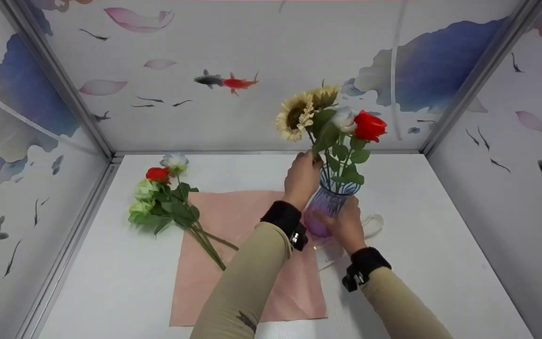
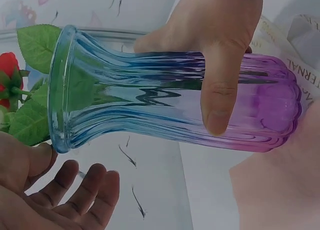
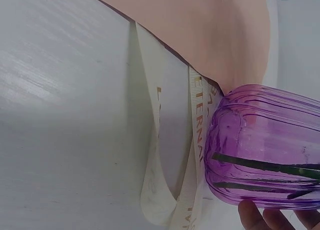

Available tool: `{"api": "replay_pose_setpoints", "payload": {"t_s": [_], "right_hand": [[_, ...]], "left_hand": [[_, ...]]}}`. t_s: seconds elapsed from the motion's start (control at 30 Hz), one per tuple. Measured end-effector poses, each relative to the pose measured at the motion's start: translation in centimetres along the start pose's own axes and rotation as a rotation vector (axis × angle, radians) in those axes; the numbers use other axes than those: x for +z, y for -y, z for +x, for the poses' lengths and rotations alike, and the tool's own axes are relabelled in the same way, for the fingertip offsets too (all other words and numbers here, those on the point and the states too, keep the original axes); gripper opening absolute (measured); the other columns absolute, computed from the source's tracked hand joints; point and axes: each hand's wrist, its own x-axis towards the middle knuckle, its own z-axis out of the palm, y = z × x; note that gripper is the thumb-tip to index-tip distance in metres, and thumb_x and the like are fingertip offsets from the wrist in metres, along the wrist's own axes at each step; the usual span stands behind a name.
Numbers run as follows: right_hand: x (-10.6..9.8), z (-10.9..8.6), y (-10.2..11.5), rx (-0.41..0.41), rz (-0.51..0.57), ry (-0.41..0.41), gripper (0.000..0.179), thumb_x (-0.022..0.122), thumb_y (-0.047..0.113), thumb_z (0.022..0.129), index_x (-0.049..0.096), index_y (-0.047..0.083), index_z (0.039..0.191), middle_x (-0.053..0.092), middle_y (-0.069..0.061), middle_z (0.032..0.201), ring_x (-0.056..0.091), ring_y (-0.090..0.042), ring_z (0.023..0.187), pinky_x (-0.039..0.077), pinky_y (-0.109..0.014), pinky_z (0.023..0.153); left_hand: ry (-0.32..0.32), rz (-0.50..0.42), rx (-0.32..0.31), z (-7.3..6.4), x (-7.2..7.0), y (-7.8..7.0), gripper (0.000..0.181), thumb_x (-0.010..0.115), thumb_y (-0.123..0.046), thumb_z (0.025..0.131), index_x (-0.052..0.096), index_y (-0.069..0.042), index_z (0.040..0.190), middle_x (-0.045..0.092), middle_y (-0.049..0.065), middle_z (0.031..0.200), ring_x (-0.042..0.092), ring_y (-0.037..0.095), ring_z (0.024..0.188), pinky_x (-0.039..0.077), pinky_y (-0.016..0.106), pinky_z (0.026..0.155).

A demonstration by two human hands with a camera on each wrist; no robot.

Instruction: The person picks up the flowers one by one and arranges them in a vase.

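My right hand (image 1: 348,223) grips the ribbed glass vase (image 2: 255,105), blue at the flared rim and purple at the base, with the thumb across its near side. At the vase's mouth my left hand (image 1: 303,178) appears to pinch the sunflower stems between thumb and index finger; its other fingers are loose in the left wrist view. Pale yellow sunflowers (image 1: 295,115) lean left above that hand. A red rose (image 1: 370,126) and a white rose (image 1: 345,119) stand upright in the vase. Green stems (image 3: 265,165) show through the purple glass in the right wrist view.
Pink wrapping paper (image 1: 252,263) lies left of the vase. Across its left edge rests a bunch with a red flower (image 1: 158,174), a white flower (image 1: 175,163) and green flowers (image 1: 143,200). A cream lettered ribbon (image 3: 197,125) loops beside the vase base. Printed wall panels (image 1: 233,42) enclose the table.
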Motion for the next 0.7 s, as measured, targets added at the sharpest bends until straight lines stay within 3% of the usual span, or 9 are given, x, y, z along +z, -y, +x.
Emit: {"api": "replay_pose_setpoints", "payload": {"t_s": [0.2,0.37,0.5,0.7], "right_hand": [[0.0,0.0,-0.1,0.003,-0.002,-0.005,0.112,0.085,0.054,0.079,0.025,-0.010,0.147,0.043,-0.032,0.139,0.043,-0.047,0.135,0.035,-0.056,0.115],[0.1,0.0,0.1,-0.010,-0.002,-0.019,0.108,0.086,0.053,0.078,0.028,-0.010,0.144,0.047,-0.031,0.133,0.047,-0.047,0.130,0.038,-0.057,0.112],[0.1,0.0,0.1,-0.003,-0.004,-0.018,0.108,0.086,0.053,0.079,0.027,-0.009,0.145,0.046,-0.031,0.133,0.048,-0.046,0.130,0.040,-0.057,0.111],[0.4,0.0,-0.1,-0.010,-0.038,-0.024,0.104,0.083,0.057,0.080,0.030,-0.009,0.141,0.044,-0.027,0.128,0.048,-0.045,0.125,0.041,-0.057,0.108]], "left_hand": [[0.001,-0.042,-0.042,-0.2,0.6,0.2,0.028,0.052,-0.033,0.109,0.065,-0.018,0.128,0.064,0.009,0.118,0.067,0.025,0.095,0.050,0.039,0.073],[0.059,-0.237,-0.111,-0.2,0.5,0.8,0.035,0.053,-0.036,0.107,0.067,-0.012,0.127,0.069,0.009,0.111,0.067,0.022,0.090,0.055,0.035,0.074],[0.127,-0.412,-0.165,-0.4,0.5,1.3,0.042,0.054,-0.037,0.107,0.068,-0.004,0.127,0.068,0.011,0.102,0.071,0.028,0.089,0.062,0.041,0.073],[0.213,-0.571,-0.188,-0.9,0.5,2.1,0.043,0.055,-0.038,0.106,0.065,-0.006,0.132,0.067,0.009,0.113,0.070,0.030,0.100,0.060,0.043,0.082]]}}
